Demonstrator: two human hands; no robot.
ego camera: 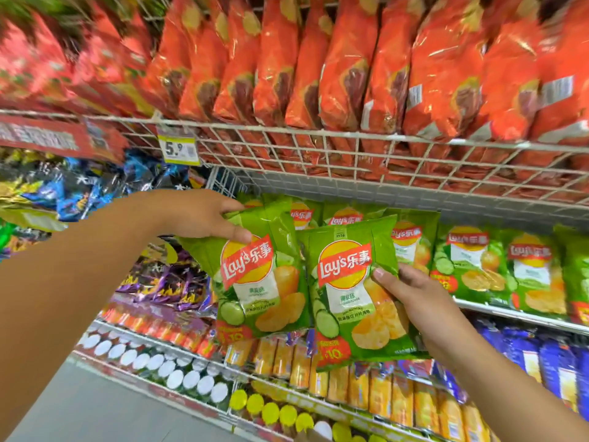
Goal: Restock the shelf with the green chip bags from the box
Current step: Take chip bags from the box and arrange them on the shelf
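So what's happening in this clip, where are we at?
A person is restocking a shop shelf with green chip bags. The left hand grips one green bag by its top edge, and the right hand holds a second green bag by its side. Both bags are held up in front of the row of matching green bags on the shelf, not yet placed. Red bags fill the wire rack above.

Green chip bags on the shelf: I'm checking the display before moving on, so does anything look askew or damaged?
Nothing looks damaged. The shelved green bags stand upright in a row. Only the two bags in hand sit off the shelf, tilted: one held by the left hand, one by the right hand.
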